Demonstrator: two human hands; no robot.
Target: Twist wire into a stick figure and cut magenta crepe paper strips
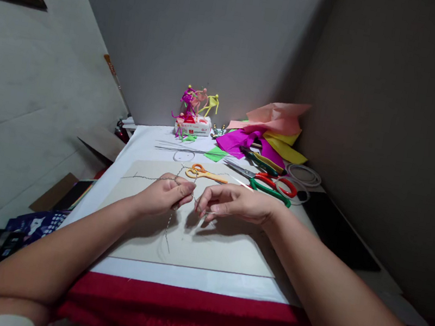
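Left hand point(166, 194) pinching thin twisted wire point(168, 227), spindly branching ends, right hand point(232, 201) alongside

thin twisted grey wire point(168, 228) with splayed branches, pinched over the beige board point(228, 253)

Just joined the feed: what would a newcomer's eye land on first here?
The left hand and right hand meet mid-table, pinching a thin twisted wire over a beige board. Bright paper sheets pile at the back right, and small colourful figures stand on a box at the back.
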